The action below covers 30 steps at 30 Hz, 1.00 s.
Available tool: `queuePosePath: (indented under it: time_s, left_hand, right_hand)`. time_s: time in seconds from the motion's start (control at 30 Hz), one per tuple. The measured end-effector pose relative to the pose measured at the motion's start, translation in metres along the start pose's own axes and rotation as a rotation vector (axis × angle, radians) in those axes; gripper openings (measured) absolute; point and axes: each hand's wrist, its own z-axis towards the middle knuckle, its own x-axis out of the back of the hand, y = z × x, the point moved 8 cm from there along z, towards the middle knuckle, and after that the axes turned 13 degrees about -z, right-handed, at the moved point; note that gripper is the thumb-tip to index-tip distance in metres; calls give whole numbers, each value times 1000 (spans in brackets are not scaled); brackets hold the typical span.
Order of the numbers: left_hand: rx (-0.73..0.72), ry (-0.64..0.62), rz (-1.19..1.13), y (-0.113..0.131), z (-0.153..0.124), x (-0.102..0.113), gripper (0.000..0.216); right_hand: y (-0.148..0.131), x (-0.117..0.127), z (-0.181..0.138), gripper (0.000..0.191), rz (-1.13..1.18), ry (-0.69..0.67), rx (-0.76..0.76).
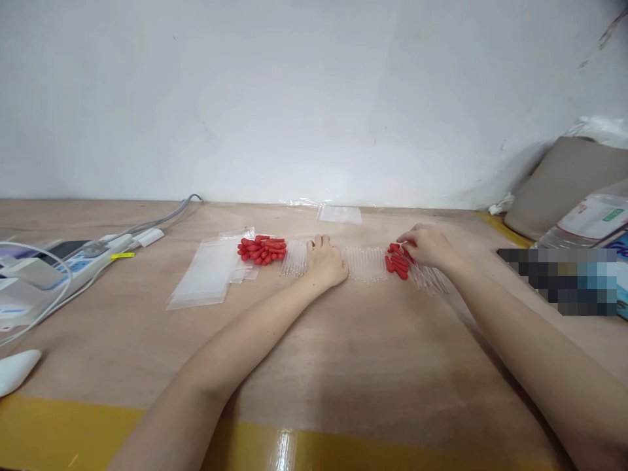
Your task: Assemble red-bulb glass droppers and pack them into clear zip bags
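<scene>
My left hand (324, 263) lies with bent fingers over a row of thin clear tubes (367, 264), gripping some; its fingertips are partly hidden. To its left, more clear tubes (293, 258) lie beside a large pile of red rubber bulbs (262, 249). Closed in a pinch at a red rubber bulb (409, 253), my right hand (426, 244) is over the right end of the row. Under it are a smaller group of red bulbs (398, 265) and loose clear tubes (432, 280) lying askew.
Clear zip bags (203, 275) lie left of the bulbs, and another bag (339, 214) lies near the wall. A power strip (93, 258) with cables stands at left, above a white object (18, 371). At right are a grey bin (564, 183) and a plastic bottle (589, 216).
</scene>
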Motion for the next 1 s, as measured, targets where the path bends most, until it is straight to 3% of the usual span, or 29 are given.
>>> queuePosePath:
  time_s: [0.2, 0.37, 0.5, 0.6, 0.7, 0.8, 0.9, 1.0]
  left_hand:
    - [12, 5, 35, -4, -2, 1, 34]
    - [-58, 79, 36, -6, -12, 19, 24]
    - [-189, 151, 6, -9, -31, 36, 16]
    - [-267, 130, -50, -20, -48, 39, 13]
    - [-325, 92, -117, -33, -61, 38, 14]
    - [-333, 156, -187, -45, -67, 40, 15]
    - [-366, 200, -225, -47, -70, 41, 20]
    - [-401, 185, -250, -45, -71, 38, 20]
  right_hand:
    - [-15, -13, 25, 32, -174, -240, 118]
    - [-23, -18, 30, 30, -143, -261, 161]
    - [-17, -15, 30, 22, -83, -188, 166]
    - [-8, -6, 27, 15, 33, -91, 146]
    - [4, 10, 19, 12, 230, 61, 21]
    - [3, 28, 0, 16, 467, 278, -155]
    - [-30, 39, -27, 24, 671, 412, -136]
    - [-88, 46, -52, 19, 677, 369, 129]
